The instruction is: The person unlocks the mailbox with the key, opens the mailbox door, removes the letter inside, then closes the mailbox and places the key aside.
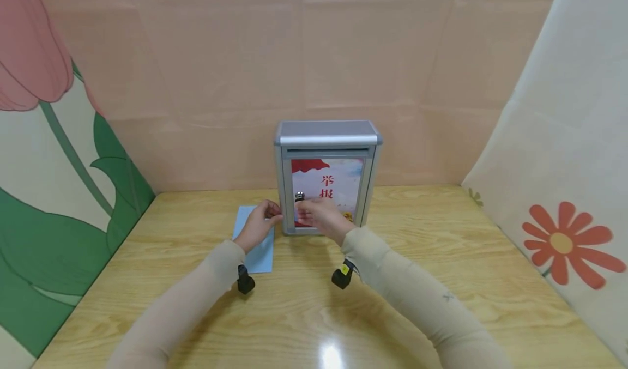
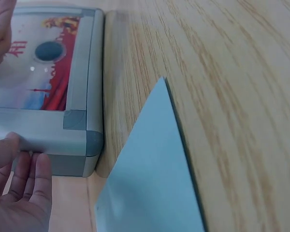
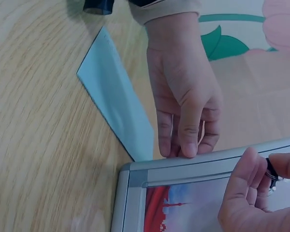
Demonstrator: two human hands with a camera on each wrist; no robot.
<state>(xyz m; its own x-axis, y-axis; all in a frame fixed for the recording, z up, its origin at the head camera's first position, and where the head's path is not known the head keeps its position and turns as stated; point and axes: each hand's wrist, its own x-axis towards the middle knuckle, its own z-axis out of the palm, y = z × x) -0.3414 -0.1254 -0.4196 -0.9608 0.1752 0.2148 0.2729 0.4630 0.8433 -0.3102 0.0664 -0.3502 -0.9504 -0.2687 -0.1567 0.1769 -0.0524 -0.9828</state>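
Observation:
A grey metal letter box (image 1: 327, 132) with a slot and a red-and-white printed front stands upright at the back. My left hand (image 1: 259, 222) is at its left side; in the right wrist view the thumb and fingertips of the left hand (image 3: 186, 111) touch the side edge of the box (image 3: 135, 179). In front of the printed panel, my right hand (image 1: 324, 215) pinches a small key ring (image 3: 272, 174) with black and metal parts between thumb and fingers. Its far end is largely hidden by the fingers.
A folded light-blue sheet (image 1: 260, 255) lies on the wooden table (image 1: 417, 260), left of the box and partly under the left forearm. A pink cloth backdrop (image 1: 235, 74) hangs behind. Flower-printed cloths (image 1: 559, 156) border both sides.

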